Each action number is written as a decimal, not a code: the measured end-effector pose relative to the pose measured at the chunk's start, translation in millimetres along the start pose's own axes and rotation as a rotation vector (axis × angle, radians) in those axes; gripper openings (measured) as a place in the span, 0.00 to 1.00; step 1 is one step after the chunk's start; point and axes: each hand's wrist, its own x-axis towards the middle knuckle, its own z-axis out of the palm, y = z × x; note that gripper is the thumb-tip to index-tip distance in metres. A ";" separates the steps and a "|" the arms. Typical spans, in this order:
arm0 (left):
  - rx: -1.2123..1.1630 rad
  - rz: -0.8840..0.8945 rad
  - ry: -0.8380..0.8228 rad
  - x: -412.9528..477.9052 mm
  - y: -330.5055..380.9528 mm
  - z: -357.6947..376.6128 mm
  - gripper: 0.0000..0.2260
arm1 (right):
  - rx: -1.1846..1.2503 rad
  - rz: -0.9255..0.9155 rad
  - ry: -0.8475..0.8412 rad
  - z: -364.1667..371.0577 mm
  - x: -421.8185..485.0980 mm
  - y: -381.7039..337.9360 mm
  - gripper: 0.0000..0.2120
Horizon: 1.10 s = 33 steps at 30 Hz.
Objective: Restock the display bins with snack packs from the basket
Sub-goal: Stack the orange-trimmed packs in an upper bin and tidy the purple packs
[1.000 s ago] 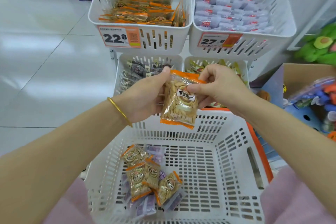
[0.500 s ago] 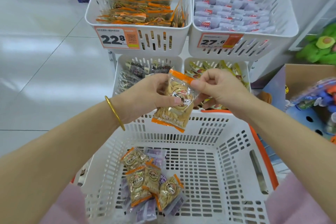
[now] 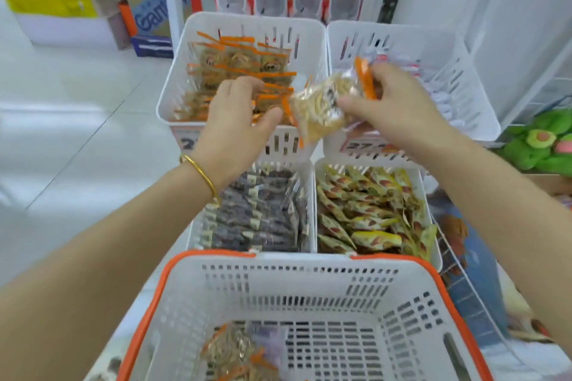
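1. Four white slotted display bins stand in two tiers. The upper left bin [image 3: 173,96] holds orange-edged packs, the upper right bin [image 3: 464,71] pale packs with red marks, the lower left bin [image 3: 307,204] dark packs, and the lower right bin [image 3: 431,226] yellow-and-red ones.
2. One white basket [image 3: 309,288] with an orange rim sits nearest the camera, its far wall against the lower bins. Several orange-edged packs [image 3: 235,353] lie in its near left corner.
3. Green plush toys [image 3: 544,139] lie beyond the right side of the bins.
4. The left hand [image 3: 235,120] is released, fingers loosely spread over the front edge of the upper left bin, hiding part of its price tag. Its thumb lies just beside the pack; contact is unclear.
5. The right hand [image 3: 380,102] grasps the snack pack [image 3: 318,108], pinching it near one orange seam.
6. The snack pack is a clear wrapper with orange sealed ends, pale golden pieces and a round dark label, all blurred. It hangs tilted above the divide between the two upper bins, near their front rims.
7. A gold bangle [image 3: 201,176] circles the left wrist.
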 end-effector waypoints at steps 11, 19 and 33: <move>0.450 0.157 -0.226 71.6 -26.3 39.2 0.22 | -0.590 -0.049 0.445 57.3 153.8 1.6 0.13; 0.405 0.102 -0.192 65.3 -36.0 49.9 0.21 | -1.078 -0.089 0.210 74.8 165.5 18.3 0.11; 0.365 0.152 -0.088 53.3 -29.6 39.1 0.18 | -0.845 -0.109 -0.007 41.2 153.7 -1.6 0.10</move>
